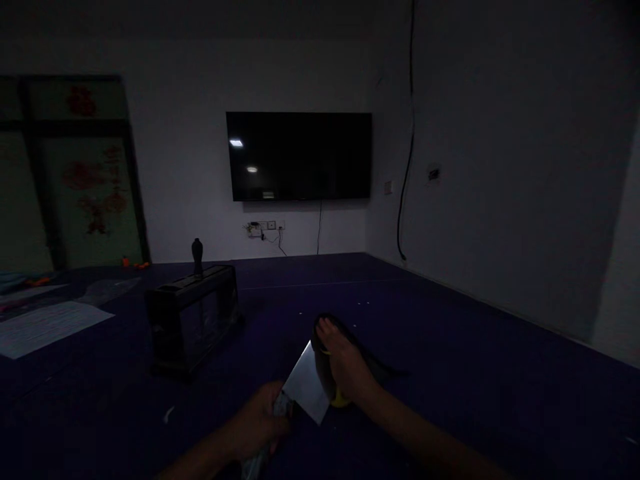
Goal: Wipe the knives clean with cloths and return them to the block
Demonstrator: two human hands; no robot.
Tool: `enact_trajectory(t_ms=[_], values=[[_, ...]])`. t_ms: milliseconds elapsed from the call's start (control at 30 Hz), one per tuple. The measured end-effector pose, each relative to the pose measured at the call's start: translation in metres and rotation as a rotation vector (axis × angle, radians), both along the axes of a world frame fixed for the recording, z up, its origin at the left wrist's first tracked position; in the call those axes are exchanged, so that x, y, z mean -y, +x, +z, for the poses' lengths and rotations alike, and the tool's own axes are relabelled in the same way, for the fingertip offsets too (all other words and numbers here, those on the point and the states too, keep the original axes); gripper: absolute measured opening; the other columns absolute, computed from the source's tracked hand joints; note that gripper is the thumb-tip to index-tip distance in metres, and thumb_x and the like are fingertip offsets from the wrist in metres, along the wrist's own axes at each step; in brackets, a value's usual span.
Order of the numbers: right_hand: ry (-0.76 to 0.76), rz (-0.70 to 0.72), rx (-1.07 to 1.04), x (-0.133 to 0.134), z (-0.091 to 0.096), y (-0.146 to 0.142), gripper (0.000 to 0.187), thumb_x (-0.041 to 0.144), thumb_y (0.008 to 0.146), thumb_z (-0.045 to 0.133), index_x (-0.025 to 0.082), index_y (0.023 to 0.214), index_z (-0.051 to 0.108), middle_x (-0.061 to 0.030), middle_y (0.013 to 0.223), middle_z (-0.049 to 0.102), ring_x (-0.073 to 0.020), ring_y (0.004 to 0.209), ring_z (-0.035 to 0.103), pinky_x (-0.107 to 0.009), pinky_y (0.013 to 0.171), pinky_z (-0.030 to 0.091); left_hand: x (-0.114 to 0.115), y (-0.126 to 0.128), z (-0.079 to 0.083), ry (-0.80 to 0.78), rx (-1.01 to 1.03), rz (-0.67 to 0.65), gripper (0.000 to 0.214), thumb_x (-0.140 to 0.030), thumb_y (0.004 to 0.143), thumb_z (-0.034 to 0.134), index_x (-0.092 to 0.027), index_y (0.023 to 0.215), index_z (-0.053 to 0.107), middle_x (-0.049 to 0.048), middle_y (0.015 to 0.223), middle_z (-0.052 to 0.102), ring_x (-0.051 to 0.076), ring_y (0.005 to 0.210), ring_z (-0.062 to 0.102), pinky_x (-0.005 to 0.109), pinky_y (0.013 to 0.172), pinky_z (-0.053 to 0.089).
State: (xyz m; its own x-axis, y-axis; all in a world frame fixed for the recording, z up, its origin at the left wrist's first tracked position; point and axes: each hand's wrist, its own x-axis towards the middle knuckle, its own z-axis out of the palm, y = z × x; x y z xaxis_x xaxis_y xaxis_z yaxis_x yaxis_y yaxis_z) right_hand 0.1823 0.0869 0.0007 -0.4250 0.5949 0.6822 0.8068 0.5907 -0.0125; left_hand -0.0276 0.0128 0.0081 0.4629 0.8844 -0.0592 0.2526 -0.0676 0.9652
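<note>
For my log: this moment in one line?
left hand: grips knife | right hand: on dark object | knife block: behind, left

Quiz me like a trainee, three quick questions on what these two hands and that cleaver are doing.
1. True or false: the left hand holds the broad shiny steel cleaver by its handle.
2. The right hand rests on: A a dark object with a yellow part; B a red bowl; C a glass bottle.
3. How many handles stick up from the black box-shaped knife stand?
Key: 1 true; 2 A; 3 one.
</note>
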Motion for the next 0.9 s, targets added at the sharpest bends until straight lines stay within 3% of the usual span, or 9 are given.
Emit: enact_trajectory(t_ms=[167, 433, 567, 667, 767, 900], values=[[-0.010, 0.092, -0.116, -0.006, 0.005, 0.004, 0.064, -0.004, 0.067, 0.031, 0.008, 0.128, 0.045, -0.0108, 0.137, 0.041, -0.0205, 0.129, 0.031, -0.043, 0.106, 0.031, 0.003, 0.000, 0.005, 0.000, -0.002, -0.014, 0.024, -0.011, 0.055, 0.051, -0.018, 0.077, 0.046, -0.0096, 0.056, 0.044, 0.001, 0.036, 0.034, 0.013, 0.035, 0.028], [0.013, 0.052, -0.162, -0.013, -0.001, 0.014, 0.064, -0.004, 0.069, 0.030, 0.012, 0.129, 0.044, -0.0107, 0.135, 0.043, -0.0202, 0.128, 0.033, -0.045, 0.106, 0.030, 0.004, 0.000, 0.003, -0.029, 0.044, -0.007, 0.024, -0.016, 0.052, 0.056, -0.018, 0.074, 0.047, -0.0094, 0.052, 0.044, 0.002, 0.034, 0.035, 0.013, 0.032, 0.024], [0.001, 0.069, -0.008, 0.001, -0.003, 0.008, 0.059, -0.002, 0.071, 0.035, 0.008, 0.129, 0.044, -0.0137, 0.137, 0.039, -0.0233, 0.129, 0.030, -0.046, 0.105, 0.030, 0.003, 0.001, -0.001, 0.001, 0.113, 0.121, 0.021, -0.020, 0.049, 0.057, -0.018, 0.067, 0.046, -0.0092, 0.046, 0.043, 0.003, 0.030, 0.033, 0.015, 0.031, 0.025], [0.023, 0.210, 0.130, 0.017, 0.001, 0.003, 0.055, 0.000, 0.075, 0.036, 0.009, 0.128, 0.045, -0.0127, 0.137, 0.039, -0.0208, 0.129, 0.031, -0.040, 0.104, 0.033, 0.005, 0.001, 0.003, 0.048, 0.178, 0.273, 0.021, -0.026, 0.051, 0.056, -0.019, 0.068, 0.045, -0.0100, 0.041, 0.040, 0.005, 0.028, 0.031, 0.016, 0.031, 0.027], [0.067, 0.345, 0.168, 0.030, 0.004, 0.004, 0.046, 0.004, 0.081, 0.035, 0.012, 0.124, 0.049, -0.0120, 0.133, 0.045, -0.0187, 0.126, 0.036, -0.037, 0.102, 0.036, 0.008, -0.003, 0.024, 0.157, 0.152, 0.393, 0.022, -0.032, 0.054, 0.056, -0.020, 0.069, 0.045, -0.0098, 0.041, 0.040, 0.006, 0.029, 0.033, 0.018, 0.032, 0.029], [0.020, 0.428, 0.168, 0.036, 0.003, 0.011, 0.041, 0.008, 0.083, 0.035, 0.015, 0.119, 0.054, -0.0095, 0.123, 0.056, -0.0174, 0.115, 0.048, -0.034, 0.098, 0.040, 0.012, -0.023, 0.082, 0.386, -0.055, 0.555, 0.024, -0.038, 0.060, 0.052, -0.019, 0.075, 0.049, -0.0069, 0.045, 0.046, 0.010, 0.034, 0.042, 0.021, 0.037, 0.037]])
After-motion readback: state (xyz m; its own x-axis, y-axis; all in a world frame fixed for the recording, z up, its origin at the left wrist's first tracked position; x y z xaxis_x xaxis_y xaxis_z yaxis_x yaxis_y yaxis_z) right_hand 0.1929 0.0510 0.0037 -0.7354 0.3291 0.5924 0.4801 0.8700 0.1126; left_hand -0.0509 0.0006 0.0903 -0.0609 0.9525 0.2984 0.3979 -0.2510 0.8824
